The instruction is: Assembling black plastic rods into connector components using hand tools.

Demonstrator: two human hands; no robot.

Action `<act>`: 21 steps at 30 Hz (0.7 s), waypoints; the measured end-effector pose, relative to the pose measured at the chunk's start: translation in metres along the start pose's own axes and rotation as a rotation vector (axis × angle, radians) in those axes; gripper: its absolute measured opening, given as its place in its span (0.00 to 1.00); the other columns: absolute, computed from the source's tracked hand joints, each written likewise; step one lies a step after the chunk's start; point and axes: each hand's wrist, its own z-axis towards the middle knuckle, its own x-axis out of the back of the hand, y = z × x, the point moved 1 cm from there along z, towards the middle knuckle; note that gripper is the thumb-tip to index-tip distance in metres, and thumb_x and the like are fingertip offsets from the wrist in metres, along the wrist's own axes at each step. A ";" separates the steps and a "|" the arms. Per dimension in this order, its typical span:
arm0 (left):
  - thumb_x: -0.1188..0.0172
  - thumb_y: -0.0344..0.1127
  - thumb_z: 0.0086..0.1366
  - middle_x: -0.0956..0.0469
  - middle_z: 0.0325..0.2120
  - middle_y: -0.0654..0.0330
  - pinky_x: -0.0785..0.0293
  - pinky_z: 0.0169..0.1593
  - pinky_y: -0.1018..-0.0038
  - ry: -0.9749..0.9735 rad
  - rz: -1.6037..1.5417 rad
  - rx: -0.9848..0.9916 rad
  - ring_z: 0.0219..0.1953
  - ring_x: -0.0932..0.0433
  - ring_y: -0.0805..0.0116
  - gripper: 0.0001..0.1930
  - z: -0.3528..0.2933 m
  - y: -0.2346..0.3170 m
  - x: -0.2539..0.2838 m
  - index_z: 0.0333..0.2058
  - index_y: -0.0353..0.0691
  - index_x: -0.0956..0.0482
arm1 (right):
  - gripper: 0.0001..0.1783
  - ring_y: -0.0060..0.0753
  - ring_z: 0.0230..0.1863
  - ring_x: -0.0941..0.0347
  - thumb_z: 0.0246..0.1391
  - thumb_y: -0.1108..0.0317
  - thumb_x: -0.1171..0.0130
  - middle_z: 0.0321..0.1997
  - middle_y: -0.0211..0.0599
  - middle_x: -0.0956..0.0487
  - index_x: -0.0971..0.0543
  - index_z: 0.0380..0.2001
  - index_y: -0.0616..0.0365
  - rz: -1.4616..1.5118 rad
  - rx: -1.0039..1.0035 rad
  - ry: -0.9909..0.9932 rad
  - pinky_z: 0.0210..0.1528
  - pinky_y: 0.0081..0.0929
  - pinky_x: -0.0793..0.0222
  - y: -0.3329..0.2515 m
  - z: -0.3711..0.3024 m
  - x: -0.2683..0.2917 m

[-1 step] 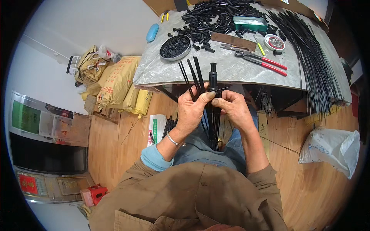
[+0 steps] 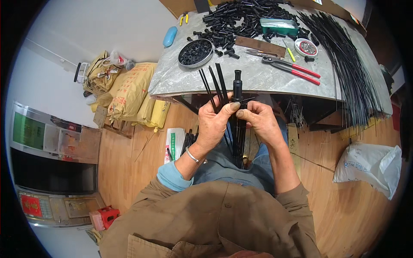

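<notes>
My left hand (image 2: 216,120) is closed around a fan of thin black rods (image 2: 221,84), which stick up past its fingers. Its thumb presses on the lower part of an upright black stepped tube fitting (image 2: 237,86) with a flared top. Directly to the right, my right hand (image 2: 260,122) is pinched at the fitting's base, thumb and fingers together at a thin dark piece (image 2: 249,99) pointing sideways. Below both hands a dark shaft with more rods (image 2: 238,148) runs down to my lap. What lies between the fingertips is partly hidden.
On the grey table (image 2: 172,81) are a round tin of small black parts (image 2: 195,53), red-handled pliers (image 2: 297,71), a heap of black fittings (image 2: 241,21), a green box (image 2: 279,28) and long black rods (image 2: 352,69). A white sack (image 2: 365,165) stands right, yellow sacks (image 2: 131,92) left.
</notes>
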 end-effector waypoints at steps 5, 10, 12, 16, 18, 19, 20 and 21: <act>0.37 0.30 0.60 0.20 0.32 0.66 0.28 0.41 0.83 0.008 0.013 -0.018 0.34 0.26 0.82 0.13 -0.004 0.000 0.000 0.43 0.34 0.21 | 0.12 0.10 0.23 0.39 0.49 0.60 0.33 0.23 0.18 0.29 0.23 0.26 0.54 0.089 -0.042 -0.052 0.25 0.13 0.42 0.003 0.000 0.000; 0.37 0.31 0.60 0.20 0.34 0.66 0.28 0.42 0.82 0.040 -0.052 -0.017 0.35 0.26 0.81 0.13 -0.004 -0.002 -0.003 0.44 0.34 0.22 | 0.12 0.10 0.23 0.39 0.52 0.58 0.36 0.24 0.17 0.28 0.22 0.29 0.56 -0.079 0.050 0.006 0.25 0.13 0.43 0.003 -0.003 -0.004; 0.38 0.31 0.61 0.20 0.34 0.66 0.28 0.42 0.82 0.011 -0.062 -0.003 0.36 0.26 0.81 0.13 -0.001 0.000 -0.001 0.44 0.34 0.22 | 0.12 0.11 0.25 0.39 0.52 0.61 0.36 0.24 0.19 0.27 0.22 0.29 0.59 -0.050 0.081 0.010 0.26 0.14 0.42 -0.010 -0.010 -0.009; 0.40 0.32 0.63 0.20 0.35 0.65 0.28 0.42 0.81 -0.028 -0.055 -0.008 0.36 0.26 0.80 0.13 -0.002 0.001 0.001 0.45 0.33 0.22 | 0.11 0.12 0.28 0.37 0.54 0.64 0.37 0.26 0.21 0.26 0.21 0.31 0.61 -0.010 0.094 0.001 0.30 0.16 0.39 -0.009 -0.010 -0.009; 0.40 0.32 0.63 0.20 0.35 0.64 0.28 0.42 0.81 -0.001 -0.049 -0.014 0.36 0.26 0.80 0.13 -0.003 0.000 0.001 0.45 0.33 0.22 | 0.11 0.12 0.29 0.36 0.53 0.64 0.37 0.26 0.21 0.26 0.21 0.32 0.61 0.001 0.053 -0.020 0.31 0.16 0.39 -0.010 -0.008 -0.008; 0.40 0.32 0.63 0.20 0.35 0.64 0.28 0.43 0.81 0.023 -0.043 -0.019 0.37 0.26 0.80 0.13 -0.004 0.000 0.001 0.45 0.33 0.22 | 0.10 0.12 0.29 0.36 0.53 0.64 0.37 0.27 0.21 0.26 0.21 0.32 0.61 0.013 0.012 -0.039 0.31 0.16 0.39 -0.011 -0.008 -0.008; 0.40 0.32 0.63 0.20 0.35 0.64 0.28 0.43 0.81 0.027 -0.044 -0.019 0.37 0.26 0.80 0.13 -0.005 0.000 0.000 0.45 0.33 0.22 | 0.10 0.12 0.29 0.36 0.53 0.64 0.37 0.27 0.21 0.26 0.21 0.32 0.61 0.012 0.011 -0.042 0.31 0.16 0.39 -0.012 -0.008 -0.009; 0.41 0.32 0.63 0.20 0.35 0.64 0.28 0.42 0.81 0.046 -0.027 -0.036 0.36 0.26 0.80 0.13 -0.005 0.001 -0.001 0.44 0.33 0.22 | 0.11 0.11 0.29 0.36 0.54 0.64 0.37 0.27 0.20 0.26 0.21 0.32 0.61 0.036 0.023 -0.039 0.30 0.15 0.39 -0.015 -0.009 -0.012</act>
